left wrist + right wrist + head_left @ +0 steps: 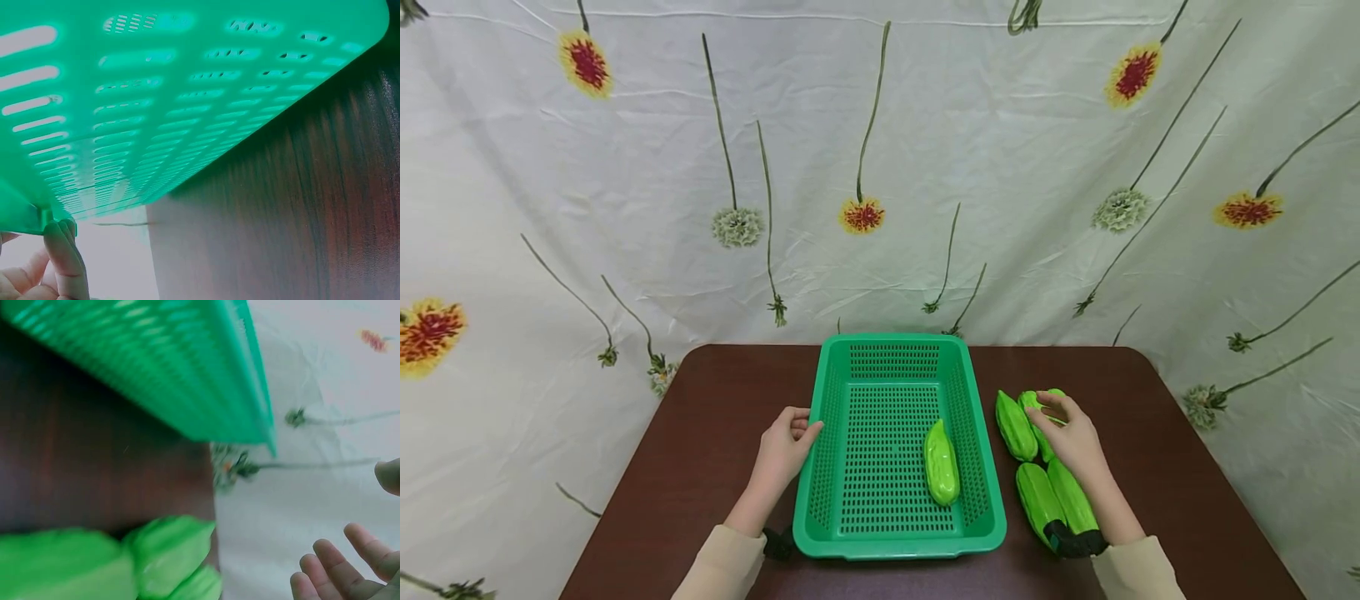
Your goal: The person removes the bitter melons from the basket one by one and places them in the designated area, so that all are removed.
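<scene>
My left hand [787, 442] pinches the left rim of a green perforated plastic basket [842, 553]. In the left wrist view, curled fingers [65, 259] meet the rim's underside. One glossy, light green, ridged gourd-like vegetable [942, 463] lies inside the basket, right of its middle. My right hand [1070, 431] is over the pile of similar vegetables [1015, 427] to the right of the basket, with thumb and fingers spread apart and nothing between them. It partly covers the back ones in the head view. The right wrist view shows the fingers [337, 569] apart from the vegetables [169, 553].
Everything stands on a dark brown wooden table [730, 392] with rounded far corners. A pale cloth [647, 167] with printed flowers hangs behind and beside it. Two front vegetables [1037, 500] lie under the black band [1075, 540] on my right wrist in the head view.
</scene>
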`<state>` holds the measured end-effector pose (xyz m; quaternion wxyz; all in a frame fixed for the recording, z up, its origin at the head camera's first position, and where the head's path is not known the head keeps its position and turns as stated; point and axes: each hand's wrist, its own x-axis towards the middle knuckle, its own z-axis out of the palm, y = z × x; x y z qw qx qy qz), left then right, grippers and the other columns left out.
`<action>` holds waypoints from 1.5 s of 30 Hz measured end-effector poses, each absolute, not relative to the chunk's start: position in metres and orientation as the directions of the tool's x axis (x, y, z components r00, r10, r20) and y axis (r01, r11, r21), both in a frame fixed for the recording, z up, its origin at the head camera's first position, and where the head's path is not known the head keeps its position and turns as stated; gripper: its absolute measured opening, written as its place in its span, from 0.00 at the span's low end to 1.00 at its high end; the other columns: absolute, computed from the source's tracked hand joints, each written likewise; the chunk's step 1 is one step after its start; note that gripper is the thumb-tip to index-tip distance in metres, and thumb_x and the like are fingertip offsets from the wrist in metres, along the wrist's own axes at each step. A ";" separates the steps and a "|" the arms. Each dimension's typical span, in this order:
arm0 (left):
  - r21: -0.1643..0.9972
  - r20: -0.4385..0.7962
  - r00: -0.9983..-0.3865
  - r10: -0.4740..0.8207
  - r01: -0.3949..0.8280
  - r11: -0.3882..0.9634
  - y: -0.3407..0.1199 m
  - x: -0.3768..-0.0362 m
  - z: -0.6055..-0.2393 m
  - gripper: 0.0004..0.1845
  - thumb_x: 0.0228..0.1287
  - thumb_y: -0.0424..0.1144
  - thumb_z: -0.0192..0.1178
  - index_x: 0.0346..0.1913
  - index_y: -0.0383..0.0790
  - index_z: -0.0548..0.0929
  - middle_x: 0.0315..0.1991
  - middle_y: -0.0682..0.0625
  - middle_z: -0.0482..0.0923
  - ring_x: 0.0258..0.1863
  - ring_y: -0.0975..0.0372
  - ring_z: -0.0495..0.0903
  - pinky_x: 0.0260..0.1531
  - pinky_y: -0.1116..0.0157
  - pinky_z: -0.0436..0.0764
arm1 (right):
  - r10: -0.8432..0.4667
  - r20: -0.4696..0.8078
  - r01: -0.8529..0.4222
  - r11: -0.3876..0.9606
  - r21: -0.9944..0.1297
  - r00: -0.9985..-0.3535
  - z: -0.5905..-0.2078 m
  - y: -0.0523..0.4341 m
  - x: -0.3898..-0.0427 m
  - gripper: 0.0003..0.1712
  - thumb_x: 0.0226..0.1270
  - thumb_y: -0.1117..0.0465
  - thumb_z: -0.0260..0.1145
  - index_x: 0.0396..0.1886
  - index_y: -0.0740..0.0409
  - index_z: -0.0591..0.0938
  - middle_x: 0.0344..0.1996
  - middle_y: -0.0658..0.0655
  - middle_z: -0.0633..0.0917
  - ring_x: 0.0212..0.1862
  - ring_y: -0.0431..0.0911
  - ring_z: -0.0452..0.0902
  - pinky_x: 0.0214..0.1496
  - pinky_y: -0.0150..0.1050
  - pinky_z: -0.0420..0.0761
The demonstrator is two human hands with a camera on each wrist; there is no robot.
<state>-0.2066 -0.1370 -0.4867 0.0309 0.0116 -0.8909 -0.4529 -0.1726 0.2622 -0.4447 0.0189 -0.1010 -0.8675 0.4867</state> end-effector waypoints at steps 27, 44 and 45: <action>0.815 0.038 -0.998 -0.054 -0.001 0.580 -0.137 -0.208 -0.486 0.18 0.69 0.37 0.62 0.56 0.30 0.77 0.42 0.40 0.79 0.41 0.53 0.80 0.35 0.61 0.80 | 0.069 -0.005 0.039 0.497 -0.867 -0.998 -0.441 0.160 -0.200 0.34 0.66 0.53 0.70 0.67 0.61 0.71 0.63 0.63 0.76 0.64 0.58 0.72 0.64 0.53 0.75; 0.816 0.041 -0.998 -0.055 0.002 0.578 -0.138 -0.208 -0.487 0.18 0.69 0.38 0.62 0.56 0.30 0.77 0.42 0.39 0.79 0.41 0.53 0.80 0.36 0.59 0.81 | 0.086 0.000 0.049 0.577 -0.815 -0.996 -0.454 0.126 -0.208 0.36 0.65 0.54 0.69 0.67 0.67 0.69 0.61 0.68 0.75 0.61 0.62 0.73 0.56 0.57 0.77; 0.816 0.041 -0.998 -0.055 0.002 0.578 -0.138 -0.208 -0.487 0.18 0.69 0.38 0.62 0.55 0.30 0.77 0.42 0.39 0.79 0.41 0.53 0.80 0.36 0.59 0.81 | 0.092 -0.011 0.063 0.580 -0.812 -0.996 -0.455 0.125 -0.208 0.37 0.65 0.54 0.70 0.67 0.67 0.69 0.61 0.68 0.75 0.61 0.62 0.73 0.56 0.57 0.77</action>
